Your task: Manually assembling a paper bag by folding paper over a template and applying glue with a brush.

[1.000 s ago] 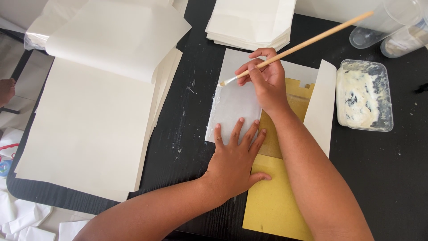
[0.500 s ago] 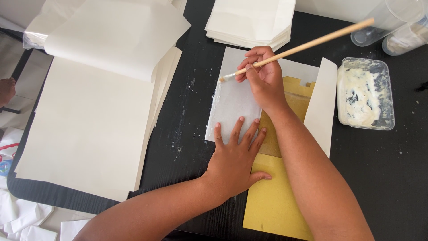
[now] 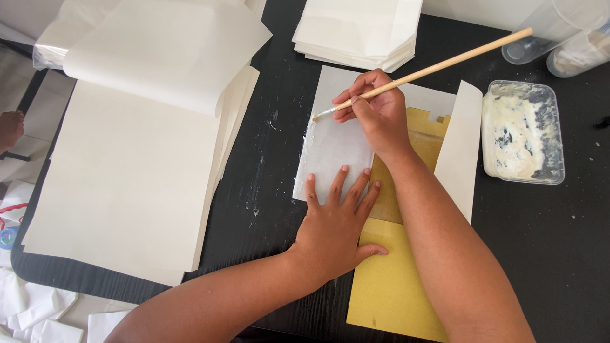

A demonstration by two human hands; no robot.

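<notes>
My right hand grips a long wooden brush, its white bristle tip touching the left edge of a small white paper sheet. My left hand lies flat with fingers spread on the lower part of that sheet, holding it down. The sheet rests partly on a yellow board on the black table. A cream paper flap stands to the right of my right forearm.
A clear plastic tub of white paste sits at the right. A stack of white sheets lies at the back. Large cream sheets cover the left. Clear cups stand at the top right. Another person's hand shows at the left edge.
The brush tip has shifted slightly along the sheet's left edge, and the handle now tilts a little more upward. My left hand has stayed pressed in place.
</notes>
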